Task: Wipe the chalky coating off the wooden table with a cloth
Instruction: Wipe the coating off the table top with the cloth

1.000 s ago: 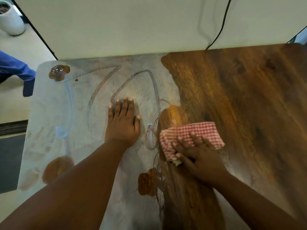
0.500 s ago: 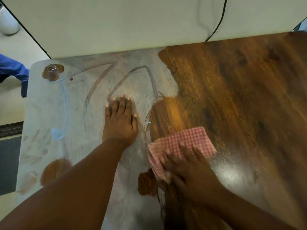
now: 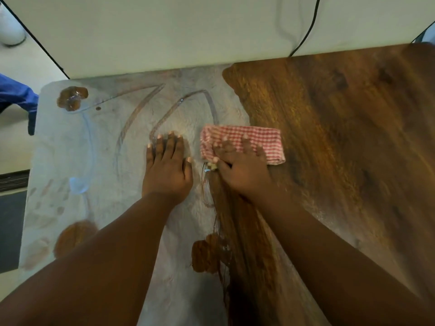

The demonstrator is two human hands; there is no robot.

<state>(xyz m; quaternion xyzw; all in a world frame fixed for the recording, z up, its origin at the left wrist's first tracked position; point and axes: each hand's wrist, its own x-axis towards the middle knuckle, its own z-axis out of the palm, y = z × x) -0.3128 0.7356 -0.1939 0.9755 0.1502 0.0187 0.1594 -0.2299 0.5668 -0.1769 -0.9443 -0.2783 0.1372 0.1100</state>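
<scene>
Closest to you, your two bare arms reach out over the brown wooden table [image 3: 341,137]. Your left hand [image 3: 167,170] lies flat on the pale grey chalky coating [image 3: 58,161], fingers straight and close together, holding nothing. It just leans there.

Your right hand [image 3: 242,170] is right beside it, pressing down on the folded red-and-white checked cloth [image 3: 247,142]. Its fingers are spread on top of the cloth. They look a bit blurred, so you cannot tell if the thumb tucks under the edge.

The cloth is a long strip and its long side runs left to right. It sits right on the line where clean wood meets chalk. The chalk still to wipe lies to the left of the cloth, under and past your left hand. Your right hand is the one to do it, and I think your left hand is in the way of a push to the left.

Farther off are finger-drawn curved lines in the chalk, not letters. No labels or writing can be read. A black cable [image 3: 306,34] runs down the white wall [image 3: 164,31].
</scene>
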